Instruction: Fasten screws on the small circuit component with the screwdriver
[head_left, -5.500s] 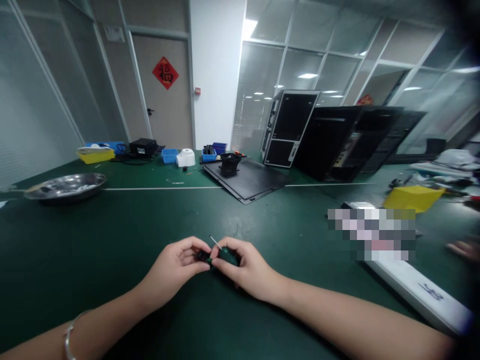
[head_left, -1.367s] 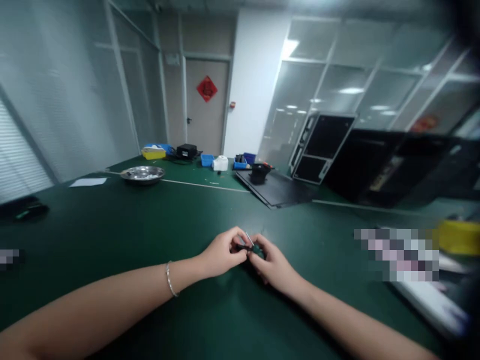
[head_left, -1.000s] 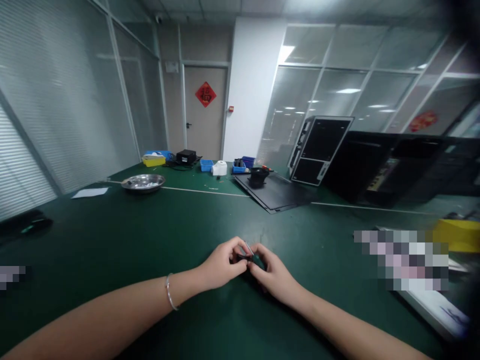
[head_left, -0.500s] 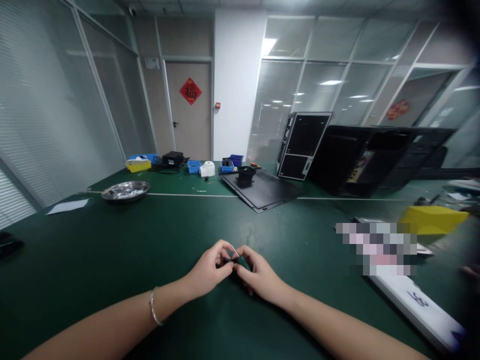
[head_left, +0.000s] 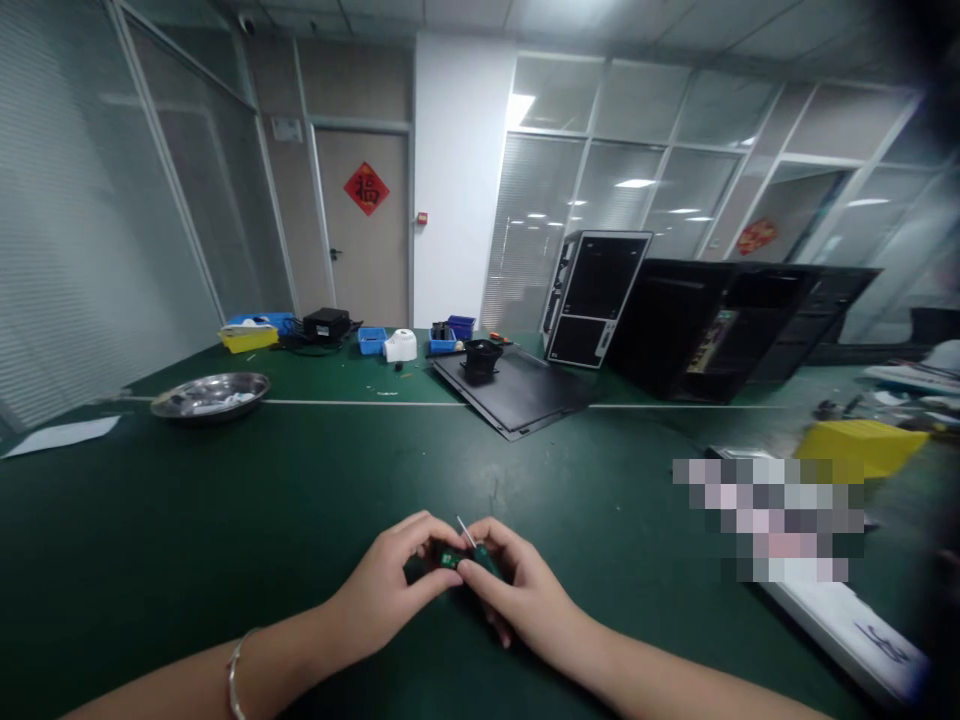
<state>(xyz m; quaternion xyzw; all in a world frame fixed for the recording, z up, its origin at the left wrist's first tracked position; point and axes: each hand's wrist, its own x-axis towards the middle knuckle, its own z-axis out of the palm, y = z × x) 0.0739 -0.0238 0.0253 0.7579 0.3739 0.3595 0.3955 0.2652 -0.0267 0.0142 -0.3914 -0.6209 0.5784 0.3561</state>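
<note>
Left hand (head_left: 382, 590), right hand (head_left: 521, 595) curled shut on green-handled screwdriver (head_left: 481, 557); handle mostly hidden within grip.

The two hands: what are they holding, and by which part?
The left hand and the right hand both hold a small screwdriver by its green and black handle. Its thin metal shaft sticks up free between them.

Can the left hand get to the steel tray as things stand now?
Probably yes: nothing stands on the mat between the left hand and the steel tray, though the tray looks far.
</note>
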